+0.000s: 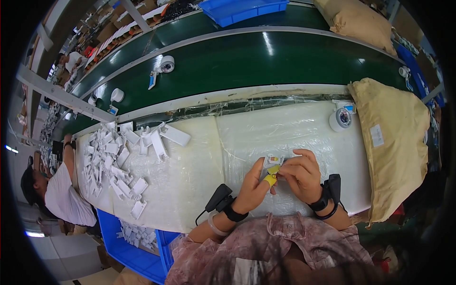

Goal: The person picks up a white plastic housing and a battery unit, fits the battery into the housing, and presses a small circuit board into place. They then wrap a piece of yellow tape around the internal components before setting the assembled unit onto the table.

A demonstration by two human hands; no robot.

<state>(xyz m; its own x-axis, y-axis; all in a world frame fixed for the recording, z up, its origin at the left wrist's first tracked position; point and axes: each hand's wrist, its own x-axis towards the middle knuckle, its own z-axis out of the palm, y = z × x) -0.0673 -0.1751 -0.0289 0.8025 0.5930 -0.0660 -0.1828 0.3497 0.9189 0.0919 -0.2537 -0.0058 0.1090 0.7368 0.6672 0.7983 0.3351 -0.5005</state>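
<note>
My left hand [251,189] and my right hand [302,176] meet over the pale, plastic-covered table. Between their fingertips is a small yellow-green piece [273,169], too small to name more closely. Right thumb and index finger are pinched together at its edge. Bright yellow wrapping [270,179] appears to sit on my left thumb, whose tip lies against the piece. Just beyond the fingertips is a small white plastic part [274,160] with a yellow-orange spot; whether my left fingers touch it is unclear. Black straps with small dark boxes circle both wrists.
White plastic parts [116,156] lie heaped at the left; more fill a blue bin [126,254] below. A white round device [341,119] stands beside a tan sack [392,142] at right. Beyond runs a green conveyor [228,64] carrying similar devices. Another person [69,197] sits far left.
</note>
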